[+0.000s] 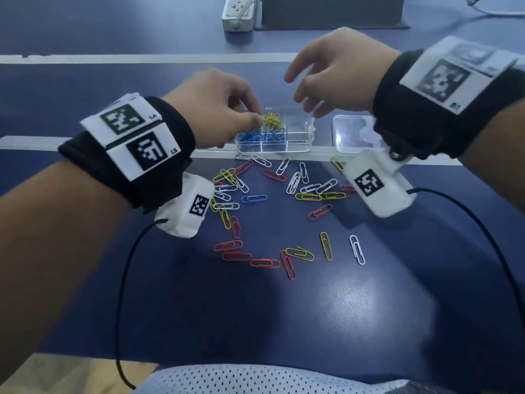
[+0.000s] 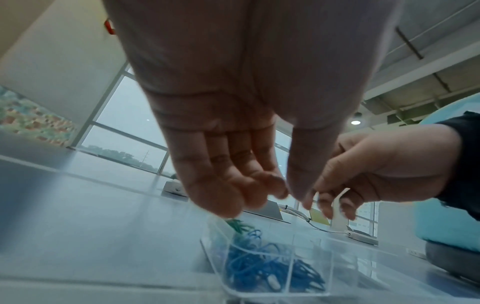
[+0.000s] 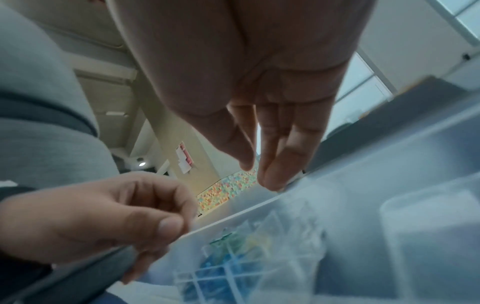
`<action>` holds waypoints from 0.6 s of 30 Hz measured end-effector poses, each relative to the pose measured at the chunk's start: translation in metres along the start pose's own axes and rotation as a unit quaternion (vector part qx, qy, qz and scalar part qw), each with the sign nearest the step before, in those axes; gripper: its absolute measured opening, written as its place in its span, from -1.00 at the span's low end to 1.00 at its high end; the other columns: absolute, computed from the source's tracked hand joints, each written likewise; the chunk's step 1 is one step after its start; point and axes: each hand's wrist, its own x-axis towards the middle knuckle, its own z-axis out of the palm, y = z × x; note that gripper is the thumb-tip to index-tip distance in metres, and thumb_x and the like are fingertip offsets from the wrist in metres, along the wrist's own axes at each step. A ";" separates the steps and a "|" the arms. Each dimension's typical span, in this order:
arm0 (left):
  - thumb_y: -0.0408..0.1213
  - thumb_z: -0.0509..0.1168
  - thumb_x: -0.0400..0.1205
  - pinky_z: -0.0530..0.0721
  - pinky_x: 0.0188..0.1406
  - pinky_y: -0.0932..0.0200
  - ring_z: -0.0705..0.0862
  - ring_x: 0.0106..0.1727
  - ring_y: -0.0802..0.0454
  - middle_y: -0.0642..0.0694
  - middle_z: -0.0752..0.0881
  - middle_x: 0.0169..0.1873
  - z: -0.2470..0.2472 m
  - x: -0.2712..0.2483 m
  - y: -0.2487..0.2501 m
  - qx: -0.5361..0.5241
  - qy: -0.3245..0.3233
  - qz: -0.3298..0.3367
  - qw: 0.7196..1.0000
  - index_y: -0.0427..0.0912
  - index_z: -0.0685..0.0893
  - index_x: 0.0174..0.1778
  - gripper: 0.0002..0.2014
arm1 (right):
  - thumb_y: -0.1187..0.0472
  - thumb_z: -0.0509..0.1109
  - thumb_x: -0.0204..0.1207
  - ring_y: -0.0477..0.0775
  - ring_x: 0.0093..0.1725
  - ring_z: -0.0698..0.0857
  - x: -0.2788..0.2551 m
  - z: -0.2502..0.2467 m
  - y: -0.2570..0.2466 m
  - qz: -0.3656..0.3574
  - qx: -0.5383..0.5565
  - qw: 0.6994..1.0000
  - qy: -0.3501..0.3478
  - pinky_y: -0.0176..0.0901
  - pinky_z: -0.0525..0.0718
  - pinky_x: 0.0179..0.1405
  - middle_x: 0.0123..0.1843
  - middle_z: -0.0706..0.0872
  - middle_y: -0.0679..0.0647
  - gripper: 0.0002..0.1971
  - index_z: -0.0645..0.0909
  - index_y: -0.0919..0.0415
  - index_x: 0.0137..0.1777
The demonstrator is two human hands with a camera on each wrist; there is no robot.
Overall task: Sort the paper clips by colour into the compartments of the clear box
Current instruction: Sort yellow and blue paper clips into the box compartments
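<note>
The clear box (image 1: 298, 148) stands beyond a scatter of loose paper clips (image 1: 287, 260) in red, yellow, white and one blue (image 1: 254, 198). Its front left compartments hold blue clips (image 1: 262, 137), a back one yellow clips (image 1: 271, 119), and the left wrist view shows green clips (image 2: 239, 224) at the back left. My left hand (image 1: 255, 116) hovers over the box's back left, thumb and fingertips pinched on what looks like a thin clip. My right hand (image 1: 301, 95) hangs above the right compartments, fingers relaxed and holding nothing (image 3: 259, 174).
The box's clear lid (image 1: 352, 136) lies just right of it, under my right wrist. A white power strip (image 1: 238, 12) and a dark block (image 1: 332, 9) sit at the far edge. Black cables trail from both wrist cameras over the near table.
</note>
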 end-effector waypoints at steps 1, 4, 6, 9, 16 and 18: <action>-0.17 0.38 0.51 0.75 -0.26 0.03 0.66 -0.46 -0.06 0.04 0.65 -0.59 -0.002 -0.003 -0.002 0.023 -0.013 0.005 1.000 -0.05 0.70 -0.25 -0.93 | 0.34 0.19 0.49 0.04 -0.31 0.75 -0.004 -0.004 0.003 -0.008 -0.054 0.998 0.004 -0.11 0.77 -0.16 -0.21 0.79 0.12 -0.72 0.69 0.09 0.01; -0.08 0.41 0.47 0.63 -0.36 0.25 0.67 -0.51 0.00 0.06 0.67 -0.61 -0.005 -0.010 -0.008 0.102 -0.078 0.011 0.992 -0.01 0.74 -0.26 -0.90 | 0.17 0.34 0.41 0.01 -0.39 0.70 -0.018 -0.016 0.012 0.003 -0.205 0.978 -0.039 -0.25 0.63 -0.25 -0.35 0.79 0.08 -0.87 0.74 0.06 -0.16; -0.04 0.44 0.43 0.51 -0.39 0.33 0.68 -0.49 0.11 0.18 0.69 -0.60 -0.005 -0.014 -0.014 0.155 -0.111 0.012 0.982 0.08 0.76 -0.26 -0.92 | 0.12 0.43 0.35 0.05 -0.37 0.70 -0.026 -0.016 0.016 0.021 -0.267 0.960 -0.084 -0.23 0.61 -0.26 -0.44 0.76 0.03 -0.92 0.75 0.05 -0.23; -0.05 0.47 0.40 0.45 -0.38 0.35 0.60 -0.50 0.37 0.45 0.63 -0.56 -0.002 -0.016 -0.018 0.195 -0.131 0.019 0.972 0.14 0.77 -0.22 -0.92 | 0.16 0.46 0.29 0.12 -0.27 0.70 -0.034 -0.003 0.024 0.004 -0.316 0.944 -0.095 -0.18 0.64 -0.20 -0.41 0.77 0.04 -0.96 0.74 0.06 -0.32; -0.17 0.56 0.32 0.63 -0.10 0.17 0.66 -0.32 0.25 0.12 0.70 -0.46 0.000 -0.015 -0.018 0.226 -0.132 0.057 0.963 0.13 0.78 -0.23 -0.84 | 0.31 0.39 0.33 0.30 -0.05 0.67 -0.032 0.015 0.028 -0.031 -0.368 0.924 -0.098 -0.15 0.50 -0.23 -0.37 0.53 -0.01 -0.84 0.58 -0.01 -0.24; -0.21 0.55 0.33 0.63 -0.07 0.15 0.63 -0.32 0.24 0.13 0.70 -0.42 -0.001 -0.015 -0.018 0.240 -0.128 0.062 0.960 0.10 0.79 -0.22 -0.84 | 0.35 0.33 0.33 0.30 -0.03 0.67 -0.033 0.016 0.028 -0.042 -0.371 0.922 -0.102 -0.14 0.50 -0.22 -0.28 0.55 0.05 -0.80 0.55 -0.01 -0.21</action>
